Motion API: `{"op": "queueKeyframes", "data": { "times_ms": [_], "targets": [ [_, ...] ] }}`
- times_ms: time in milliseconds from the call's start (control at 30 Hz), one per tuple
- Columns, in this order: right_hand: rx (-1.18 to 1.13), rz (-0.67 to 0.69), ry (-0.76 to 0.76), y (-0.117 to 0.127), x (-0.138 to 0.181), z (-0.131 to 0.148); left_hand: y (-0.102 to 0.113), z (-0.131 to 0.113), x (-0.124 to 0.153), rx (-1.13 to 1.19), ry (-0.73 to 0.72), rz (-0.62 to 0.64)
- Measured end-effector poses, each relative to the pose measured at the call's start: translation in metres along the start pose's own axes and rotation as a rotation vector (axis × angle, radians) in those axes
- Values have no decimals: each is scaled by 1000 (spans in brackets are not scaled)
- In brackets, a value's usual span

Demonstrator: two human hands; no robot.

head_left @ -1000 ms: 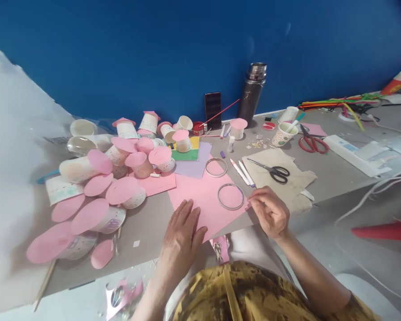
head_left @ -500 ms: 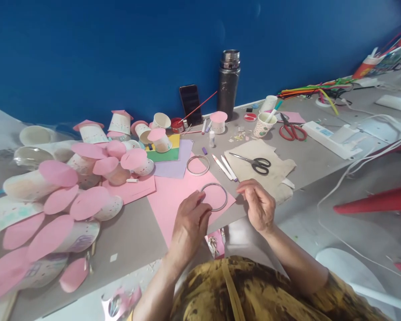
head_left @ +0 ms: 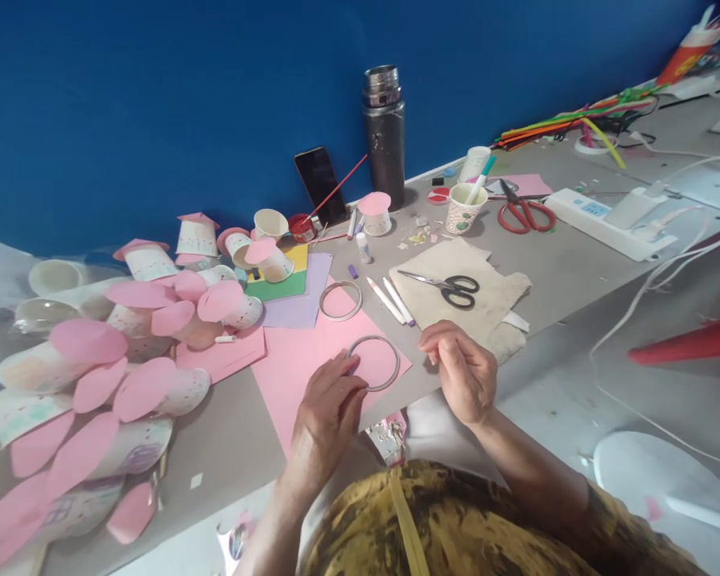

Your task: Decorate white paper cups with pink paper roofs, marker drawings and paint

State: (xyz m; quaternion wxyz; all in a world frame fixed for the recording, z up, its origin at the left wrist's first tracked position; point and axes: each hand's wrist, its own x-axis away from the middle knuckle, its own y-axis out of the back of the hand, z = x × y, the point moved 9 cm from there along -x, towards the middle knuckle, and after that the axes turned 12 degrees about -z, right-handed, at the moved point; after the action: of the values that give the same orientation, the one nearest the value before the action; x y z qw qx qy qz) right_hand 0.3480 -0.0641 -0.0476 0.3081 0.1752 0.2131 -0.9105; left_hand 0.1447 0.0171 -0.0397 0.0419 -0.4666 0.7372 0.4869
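My left hand (head_left: 330, 396) grips the near-left edge of a narrow tape roll (head_left: 397, 360), a thin grey ring held above a pink paper sheet (head_left: 282, 376). To its right, my right hand (head_left: 462, 368) is closed, thumb and fingers pinched together; whatever it may hold is too small to make out. A second narrow tape roll (head_left: 360, 302) lies flat on the far part of the pink sheet. Two white markers (head_left: 390, 300) rest beyond my hands, beside a beige cloth (head_left: 432, 260) with black-handled scissors (head_left: 459, 292) on it.
Many paper cups with pink paper tops (head_left: 150, 294) crowd the left side. A dark metal flask (head_left: 386, 144) and a phone (head_left: 321, 184) stand at the blue wall. Right are a patterned cup (head_left: 463, 214), red-handled scissors (head_left: 525, 216) and a power strip (head_left: 600, 224) with cables.
The view has turned slightly to the right, so the table's things appear shifted left. My left hand still grips the tape roll; my right hand stays closed in nearly the same pose.
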Motion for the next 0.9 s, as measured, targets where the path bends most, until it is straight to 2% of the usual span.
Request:
{"op": "queueKeyframes", "data": {
  "times_ms": [400, 567, 633, 767, 833, 900],
  "targets": [
    [33, 20, -49, 1, 0, -6, -1, 1, 0, 7, 34, 10],
    [84, 123, -106, -5, -12, 3, -2, 7, 5, 35, 70, -13],
    [171, 171, -40, -6, -24, 15, -3, 11, 7, 38, 108, -8],
    [438, 218, 288, -4, -49, 35, 0, 15, 9, 100, 198, -31],
    [566, 254, 420, -7, -55, 32, 2, 14, 9, 113, 202, -38],
    [678, 325, 493, -13, -56, 23, 5, 8, 7, 77, 142, -34]
  ]
}}
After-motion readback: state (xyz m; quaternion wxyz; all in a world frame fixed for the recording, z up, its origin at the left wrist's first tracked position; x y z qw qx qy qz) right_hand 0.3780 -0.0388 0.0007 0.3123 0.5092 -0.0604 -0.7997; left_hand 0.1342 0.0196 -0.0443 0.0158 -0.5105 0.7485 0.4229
